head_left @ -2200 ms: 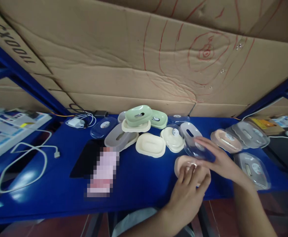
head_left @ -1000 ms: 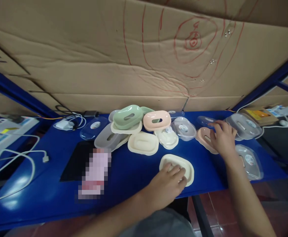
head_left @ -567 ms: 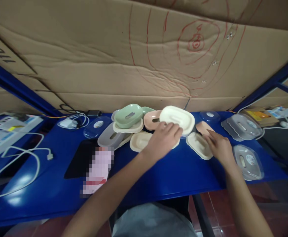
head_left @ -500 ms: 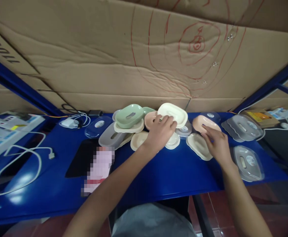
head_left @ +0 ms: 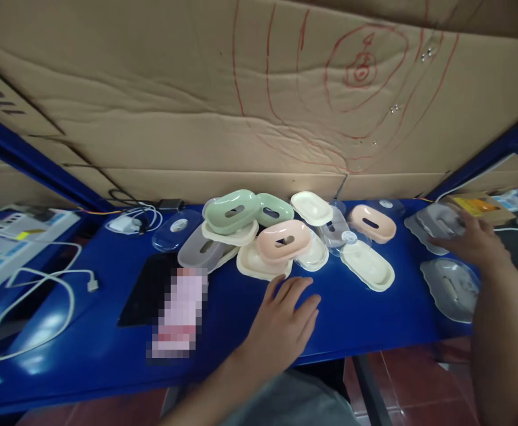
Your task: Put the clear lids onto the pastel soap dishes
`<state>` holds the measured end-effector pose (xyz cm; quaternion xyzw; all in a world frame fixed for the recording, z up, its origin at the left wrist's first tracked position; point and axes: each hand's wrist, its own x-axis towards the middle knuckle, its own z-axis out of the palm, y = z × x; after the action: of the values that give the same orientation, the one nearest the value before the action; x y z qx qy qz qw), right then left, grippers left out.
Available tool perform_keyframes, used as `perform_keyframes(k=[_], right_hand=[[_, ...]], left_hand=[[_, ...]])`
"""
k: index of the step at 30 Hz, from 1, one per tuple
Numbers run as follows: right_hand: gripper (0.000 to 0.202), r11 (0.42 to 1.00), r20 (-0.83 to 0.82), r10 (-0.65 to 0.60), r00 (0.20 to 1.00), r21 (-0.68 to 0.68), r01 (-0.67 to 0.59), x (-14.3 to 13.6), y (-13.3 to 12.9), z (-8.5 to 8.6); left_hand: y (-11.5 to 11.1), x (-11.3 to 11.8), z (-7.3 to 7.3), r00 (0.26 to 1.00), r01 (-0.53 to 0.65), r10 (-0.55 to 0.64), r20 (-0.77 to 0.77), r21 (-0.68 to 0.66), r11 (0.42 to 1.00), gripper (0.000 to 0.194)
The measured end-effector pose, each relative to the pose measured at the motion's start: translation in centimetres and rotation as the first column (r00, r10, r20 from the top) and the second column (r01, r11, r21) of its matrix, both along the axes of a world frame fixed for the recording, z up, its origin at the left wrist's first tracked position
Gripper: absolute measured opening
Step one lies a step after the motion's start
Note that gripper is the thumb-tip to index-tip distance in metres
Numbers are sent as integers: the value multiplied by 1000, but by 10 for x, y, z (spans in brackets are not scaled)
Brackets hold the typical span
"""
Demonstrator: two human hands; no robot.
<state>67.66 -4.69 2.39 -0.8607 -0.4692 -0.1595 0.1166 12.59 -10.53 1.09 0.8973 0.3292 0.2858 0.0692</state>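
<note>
My left hand (head_left: 288, 313) hovers over the front of the blue table, fingers spread, holding nothing. Just beyond its fingertips lie a peach soap dish (head_left: 270, 248) with a slot and a cream tray (head_left: 250, 261) beneath it. Far to the right, my right hand (head_left: 485, 242) has its thumb and fingers around the edge of a clear plastic soap dish (head_left: 439, 220); motion blurs it somewhat. Green soap dishes (head_left: 223, 220) rest on the pile at centre left. Another peach dish (head_left: 376, 226) and a cream tray (head_left: 365, 266) lie between the hands.
A pixelated pink item (head_left: 179, 313) overlaps a black flat object (head_left: 146, 290) at left. White cables (head_left: 70, 296) and a charger (head_left: 128, 222) lie farther left. Another clear dish (head_left: 449, 290) sits near the right edge. Cardboard (head_left: 174, 89) backs the blue table (head_left: 343, 325).
My left hand has left the cream piece at the back and drawn toward the front. My right hand has let go of the peach dish and moved right to the clear dishes.
</note>
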Motion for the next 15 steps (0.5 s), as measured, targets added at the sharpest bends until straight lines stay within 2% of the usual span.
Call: perform_keyframes(k=[2,4,7,8,11,13,15], right_hand=[[113,1000,-128,-2,992,-5,1,-6,-4,-2],[110,998,-196,48,979,47,-40,-28,-9,2],[104,955,-169,274,947,165,-247,-79,-14,16],[101,917,-162,383,909,185,-353,-98,-15,20],[91,742,-214,671,710,181,-646,-160,-15,29],[87,614,-294,778,555,177,-769,-203,-13,33],[87,447,-397,853,340,217,-868,-243,-8,34]], left_hand=[[0,5,-6,1000,3,-2,29,-57,998,22],[2,13,-8,999,17,-14,42,-70,997,24],[6,21,-6,999,36,-35,36,-33,999,27],[7,21,-5,999,31,-31,29,-24,999,28],[8,20,-4,998,-7,12,63,-71,997,37],[12,19,-2,972,-18,63,227,-197,980,52],[24,18,3,864,56,143,483,-374,926,77]])
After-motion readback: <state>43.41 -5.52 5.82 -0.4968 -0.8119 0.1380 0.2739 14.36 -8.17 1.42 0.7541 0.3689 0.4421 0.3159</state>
